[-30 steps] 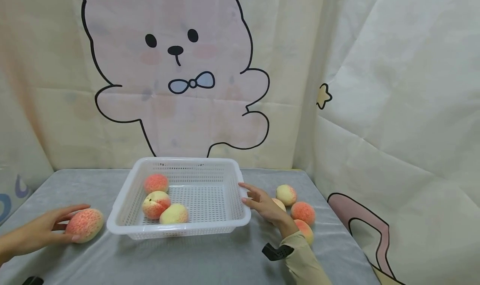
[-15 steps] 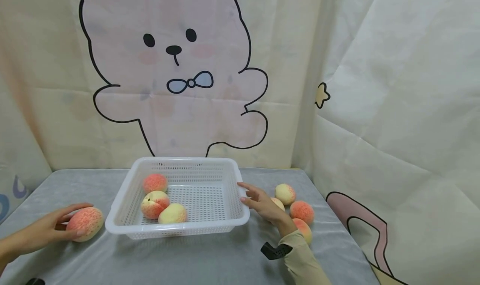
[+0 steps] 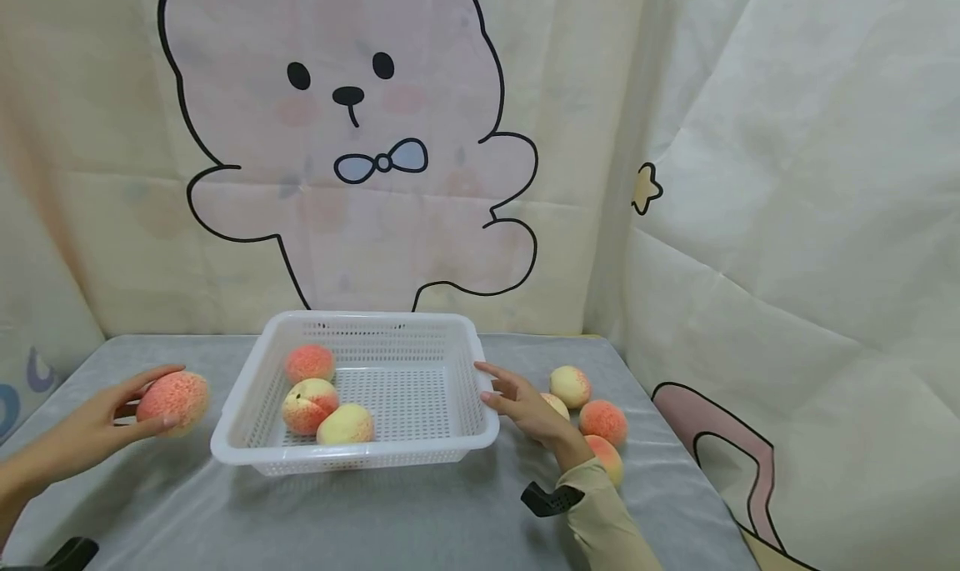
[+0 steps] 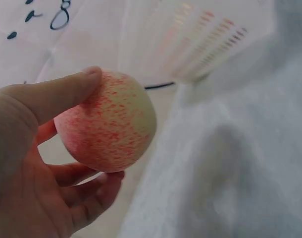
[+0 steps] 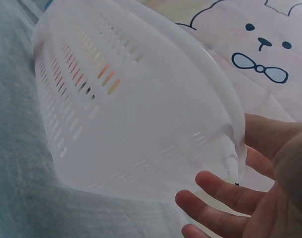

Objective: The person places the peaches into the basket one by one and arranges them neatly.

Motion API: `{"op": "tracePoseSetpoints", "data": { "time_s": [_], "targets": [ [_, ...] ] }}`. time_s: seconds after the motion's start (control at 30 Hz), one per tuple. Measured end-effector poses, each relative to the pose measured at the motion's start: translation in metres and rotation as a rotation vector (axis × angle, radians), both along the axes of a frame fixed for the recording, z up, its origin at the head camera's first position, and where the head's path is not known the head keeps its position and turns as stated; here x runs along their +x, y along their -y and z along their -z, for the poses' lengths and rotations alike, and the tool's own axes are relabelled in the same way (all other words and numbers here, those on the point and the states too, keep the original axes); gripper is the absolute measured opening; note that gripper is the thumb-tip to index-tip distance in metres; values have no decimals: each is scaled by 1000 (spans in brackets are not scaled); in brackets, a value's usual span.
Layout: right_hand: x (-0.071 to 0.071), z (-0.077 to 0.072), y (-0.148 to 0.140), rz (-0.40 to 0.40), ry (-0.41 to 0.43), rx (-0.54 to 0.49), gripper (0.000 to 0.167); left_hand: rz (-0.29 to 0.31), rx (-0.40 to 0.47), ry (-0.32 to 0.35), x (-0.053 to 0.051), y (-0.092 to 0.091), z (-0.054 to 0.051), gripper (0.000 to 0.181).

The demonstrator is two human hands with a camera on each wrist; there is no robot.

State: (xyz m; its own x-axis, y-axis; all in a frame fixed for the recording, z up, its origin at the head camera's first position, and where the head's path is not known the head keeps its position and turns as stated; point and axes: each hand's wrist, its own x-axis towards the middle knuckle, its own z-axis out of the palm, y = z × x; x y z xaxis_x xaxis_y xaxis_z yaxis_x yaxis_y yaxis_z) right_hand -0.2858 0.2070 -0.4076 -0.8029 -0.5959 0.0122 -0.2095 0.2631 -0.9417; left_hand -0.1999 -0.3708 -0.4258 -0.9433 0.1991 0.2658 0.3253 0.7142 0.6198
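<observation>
My left hand (image 3: 93,425) holds a pink-and-yellow peach (image 3: 174,402) above the table, left of the white basket (image 3: 360,452). In the left wrist view the thumb lies on the upper side of the peach (image 4: 111,124), with fingers curled beneath. My right hand (image 3: 532,408) grips the right rim of the basket. Up close, the right wrist view has the fingers (image 5: 220,215) below the rim, outside the basket wall (image 5: 156,109). Inside the basket, toward its left side, lie a reddish peach (image 3: 310,363), a two-toned peach (image 3: 309,407) and a pale yellow peach (image 3: 346,424).
Several more peaches lie right of the basket, among them a pale one (image 3: 570,386) and a red one (image 3: 603,422). They sit beside the right forearm (image 3: 607,521). A grey cloth covers the table (image 3: 337,521). Behind it hangs a curtain (image 3: 570,246) with a cartoon animal.
The left hand has raised the peach off the table, moving upward. The right hand and the basket have stayed in place.
</observation>
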Motion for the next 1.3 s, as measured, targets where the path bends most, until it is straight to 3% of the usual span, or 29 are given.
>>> {"op": "tracePoseSetpoints", "data": {
  "time_s": [0.17, 0.3, 0.73, 1.0, 1.3],
  "targets": [
    [-1, -1, -1, 2, -5, -10, 63, -41, 13, -8, -4, -15, -20, 72],
    [-1, 1, -2, 1, -14, -4, 63, -45, 33, -33, -4, -25, -29, 74],
    [2, 2, -4, -3, -32, 16, 62, 10, 25, -103, -11, -66, -62, 70],
    [1, 2, -3, -7, -30, 9, 62, 40, 13, -93, -14, -83, -74, 70],
    [-2, 4, -2, -6, -16, 0, 63, 79, 11, -34, -23, -97, -82, 73]
  ]
}}
